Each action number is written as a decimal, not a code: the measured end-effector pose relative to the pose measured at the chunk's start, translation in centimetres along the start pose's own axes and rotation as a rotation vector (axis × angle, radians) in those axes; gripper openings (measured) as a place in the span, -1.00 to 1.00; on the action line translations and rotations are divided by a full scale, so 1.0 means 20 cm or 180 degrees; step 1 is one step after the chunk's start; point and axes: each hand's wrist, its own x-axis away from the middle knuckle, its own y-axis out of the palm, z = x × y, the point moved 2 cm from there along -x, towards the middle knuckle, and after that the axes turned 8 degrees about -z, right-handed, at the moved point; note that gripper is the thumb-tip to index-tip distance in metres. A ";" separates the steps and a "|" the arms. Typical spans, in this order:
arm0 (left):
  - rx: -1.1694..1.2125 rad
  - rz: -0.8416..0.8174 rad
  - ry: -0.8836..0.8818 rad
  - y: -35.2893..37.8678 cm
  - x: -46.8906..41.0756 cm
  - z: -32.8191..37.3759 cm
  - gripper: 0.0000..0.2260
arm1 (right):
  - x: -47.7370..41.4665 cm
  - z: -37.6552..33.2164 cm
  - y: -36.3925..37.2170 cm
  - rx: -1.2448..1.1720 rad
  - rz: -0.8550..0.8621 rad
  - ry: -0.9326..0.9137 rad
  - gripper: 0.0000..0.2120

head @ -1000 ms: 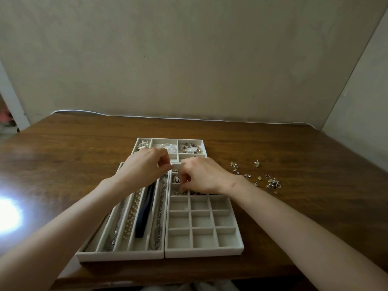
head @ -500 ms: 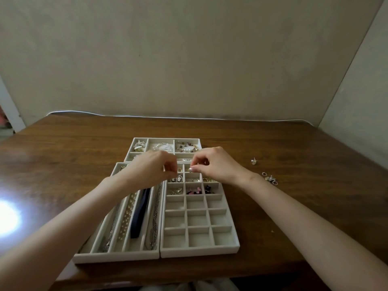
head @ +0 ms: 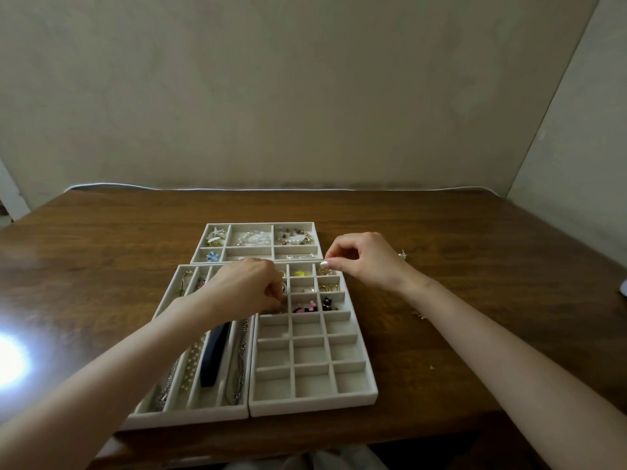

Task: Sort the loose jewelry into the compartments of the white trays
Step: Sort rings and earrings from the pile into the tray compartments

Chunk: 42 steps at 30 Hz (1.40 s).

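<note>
Three white trays lie together on the wooden table: a back tray [head: 255, 225] holding bracelets and small pieces, a long-slot tray [head: 190, 417] with chains and a navy band [head: 213, 354], and a grid tray [head: 314, 407] with earrings in its far rows. My left hand [head: 249, 288] reaches down over the grid tray's far left column, with thumb and fingers pinched on something too small to make out. My right hand [head: 364, 262] hovers at the grid tray's far right corner and pinches a tiny piece. Loose jewelry [head: 403, 255] lies on the table behind it.
A small loose piece [head: 420, 314] lies on the wood beside my right forearm. A yellow speck [head: 431, 367] sits to the right of the grid tray. A white cable [head: 305, 189] runs along the table's back edge by the wall. Glare marks the table's left side.
My hands were together over the far end of the grid tray and have parted. The right moved to the tray's far right corner. The left dipped toward the left column.
</note>
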 end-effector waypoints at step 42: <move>0.0771 0.0625 0.0211 0.15 -0.70 0.38 -0.62 | 0.10 0.74 -0.23 0.0405 0.0714 0.1293 -0.88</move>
